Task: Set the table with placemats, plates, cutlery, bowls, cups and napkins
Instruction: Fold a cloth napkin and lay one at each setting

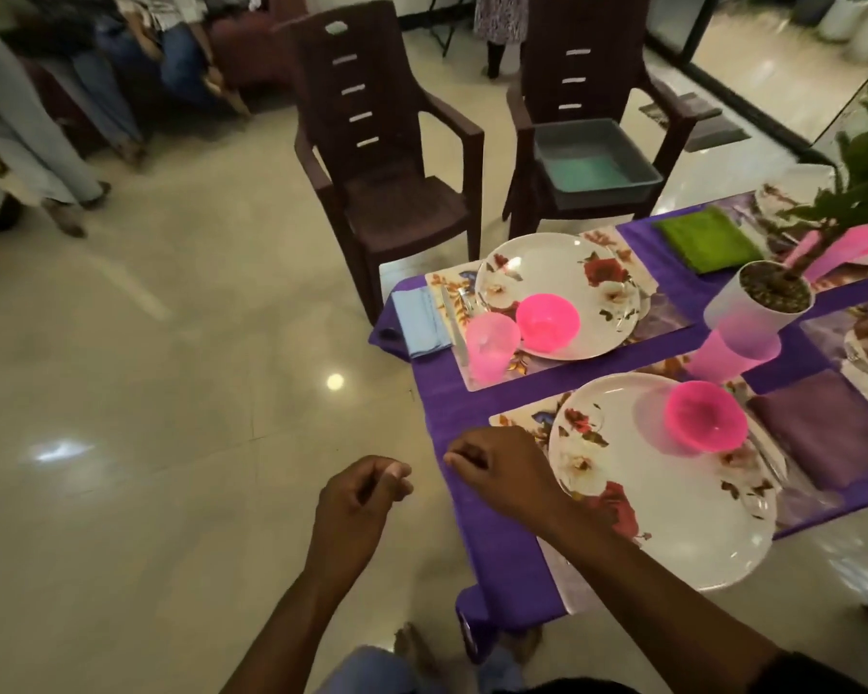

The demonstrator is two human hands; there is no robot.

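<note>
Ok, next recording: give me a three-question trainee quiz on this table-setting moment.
1. True or false: the bright pink plastic bowl at the far setting sits on the white floral plate.
2. Which napkin lies beside the near white floral plate? A) folded light blue napkin B) folded green napkin C) folded purple napkin
3. What rests on the seat of the brown plastic chair on the right?

Key
1. True.
2. C, the folded purple napkin; the light blue one is at the far setting, the green one further along.
3. A grey plastic tub.
</note>
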